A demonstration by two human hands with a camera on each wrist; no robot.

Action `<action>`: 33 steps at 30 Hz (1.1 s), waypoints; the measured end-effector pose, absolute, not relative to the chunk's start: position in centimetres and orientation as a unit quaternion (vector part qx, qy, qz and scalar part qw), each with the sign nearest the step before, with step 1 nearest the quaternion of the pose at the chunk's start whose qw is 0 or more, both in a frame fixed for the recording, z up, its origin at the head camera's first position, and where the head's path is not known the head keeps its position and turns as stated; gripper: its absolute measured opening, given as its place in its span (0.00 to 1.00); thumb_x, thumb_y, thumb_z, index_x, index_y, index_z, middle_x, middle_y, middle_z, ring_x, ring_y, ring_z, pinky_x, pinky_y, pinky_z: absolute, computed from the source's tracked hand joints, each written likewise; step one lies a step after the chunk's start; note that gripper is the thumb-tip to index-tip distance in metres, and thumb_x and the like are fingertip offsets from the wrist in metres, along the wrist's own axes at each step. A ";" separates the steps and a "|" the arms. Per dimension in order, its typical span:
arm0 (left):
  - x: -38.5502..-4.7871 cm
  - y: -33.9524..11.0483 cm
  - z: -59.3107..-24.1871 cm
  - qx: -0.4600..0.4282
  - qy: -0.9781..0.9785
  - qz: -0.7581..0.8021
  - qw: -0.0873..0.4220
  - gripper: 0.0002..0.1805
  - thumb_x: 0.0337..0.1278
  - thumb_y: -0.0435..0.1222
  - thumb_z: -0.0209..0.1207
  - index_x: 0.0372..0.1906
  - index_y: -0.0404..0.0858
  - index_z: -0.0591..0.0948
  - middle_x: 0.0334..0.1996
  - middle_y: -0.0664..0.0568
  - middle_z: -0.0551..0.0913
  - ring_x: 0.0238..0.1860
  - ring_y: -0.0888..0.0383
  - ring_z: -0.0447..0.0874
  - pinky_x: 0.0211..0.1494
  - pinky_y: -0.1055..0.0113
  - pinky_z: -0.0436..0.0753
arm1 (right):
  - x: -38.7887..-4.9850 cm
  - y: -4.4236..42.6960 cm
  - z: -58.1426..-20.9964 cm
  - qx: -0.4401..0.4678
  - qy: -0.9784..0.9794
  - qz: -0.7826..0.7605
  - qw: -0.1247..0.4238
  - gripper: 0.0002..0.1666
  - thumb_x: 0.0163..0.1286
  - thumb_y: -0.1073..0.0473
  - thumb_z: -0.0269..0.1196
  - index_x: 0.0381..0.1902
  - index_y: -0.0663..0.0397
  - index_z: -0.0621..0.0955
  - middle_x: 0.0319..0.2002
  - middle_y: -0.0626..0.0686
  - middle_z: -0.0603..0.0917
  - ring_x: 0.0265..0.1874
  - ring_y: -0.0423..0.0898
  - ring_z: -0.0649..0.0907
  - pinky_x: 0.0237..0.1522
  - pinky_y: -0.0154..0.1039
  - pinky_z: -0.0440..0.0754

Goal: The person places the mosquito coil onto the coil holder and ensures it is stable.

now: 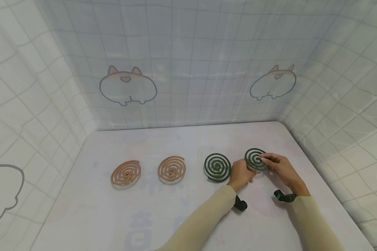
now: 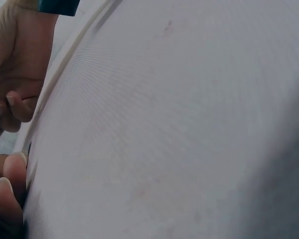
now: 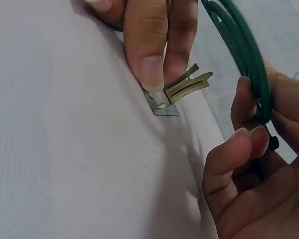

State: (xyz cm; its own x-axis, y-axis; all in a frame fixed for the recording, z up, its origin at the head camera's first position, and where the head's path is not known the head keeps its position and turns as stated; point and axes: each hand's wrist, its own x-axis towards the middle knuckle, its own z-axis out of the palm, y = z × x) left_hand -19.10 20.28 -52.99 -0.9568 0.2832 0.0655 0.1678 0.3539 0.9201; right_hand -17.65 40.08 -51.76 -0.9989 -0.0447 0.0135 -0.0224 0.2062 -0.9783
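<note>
On the right of the table in the head view, my right hand (image 1: 284, 170) holds a dark green mosquito coil (image 3: 251, 55) tilted up by its fingers. My left hand (image 1: 239, 174) is just left of it. The right wrist view shows the left fingers holding a small metal coil stand (image 3: 189, 88) down on the cloth, its forked tongue sticking up. Coil and stand are apart. A second green mosquito coil (image 1: 217, 168) is left of my left hand. In the left wrist view only some fingertips (image 2: 10, 199) and part of the right hand (image 2: 22, 55) show.
Two tan mosquito coils (image 1: 171, 169) sit further left, with bits of metal visible under them. The white table (image 1: 97, 216) is bounded by grid-patterned sheets (image 1: 182, 87) at the back and both sides. Dark straps (image 1: 284, 196) are on both wrists.
</note>
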 end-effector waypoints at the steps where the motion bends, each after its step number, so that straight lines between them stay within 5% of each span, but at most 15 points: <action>1: -19.1 20.3 -53.0 0.138 0.822 0.550 0.051 0.19 0.54 0.32 0.75 0.18 0.43 0.77 0.06 0.61 0.74 0.05 0.66 0.71 0.09 0.71 0.73 | -17.7 40.1 -51.7 -0.021 0.781 -0.625 0.012 0.23 0.76 0.56 0.65 0.61 0.67 0.80 0.48 0.41 0.83 0.30 0.41 0.76 0.28 0.36 0.77; 13: -19.0 20.3 -53.1 0.136 0.824 0.548 0.052 0.18 0.54 0.32 0.75 0.19 0.44 0.78 0.07 0.61 0.75 0.05 0.67 0.71 0.09 0.72 0.73 | -18.1 39.3 -51.7 -0.024 0.822 -0.569 0.001 0.23 0.75 0.52 0.66 0.58 0.65 0.83 0.46 0.46 0.84 0.27 0.44 0.75 0.25 0.37 0.76; 21: -19.1 20.4 -53.3 0.134 0.823 0.550 0.053 0.15 0.54 0.31 0.75 0.23 0.42 0.79 0.08 0.62 0.75 0.06 0.67 0.73 0.10 0.71 0.74 | -18.2 39.1 -52.2 -0.001 0.812 -0.584 -0.017 0.23 0.72 0.51 0.70 0.52 0.65 0.83 0.46 0.45 0.85 0.47 0.41 0.81 0.43 0.31 0.80; 33: -19.2 20.4 -53.2 0.130 0.828 0.544 0.049 0.16 0.54 0.31 0.75 0.21 0.43 0.78 0.07 0.63 0.74 0.05 0.67 0.72 0.09 0.72 0.72 | -18.0 39.0 -51.7 0.026 0.821 -0.570 -0.007 0.28 0.70 0.48 0.71 0.53 0.67 0.83 0.45 0.44 0.85 0.46 0.40 0.79 0.43 0.32 0.78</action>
State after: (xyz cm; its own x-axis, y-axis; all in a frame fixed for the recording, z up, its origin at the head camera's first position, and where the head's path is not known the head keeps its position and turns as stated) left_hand -19.15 20.38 -53.25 -0.9614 0.2683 0.0609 0.1625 0.3751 0.9126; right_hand -18.00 38.99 -51.66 -0.9986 0.0508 -0.0174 0.0341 0.3487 -0.9366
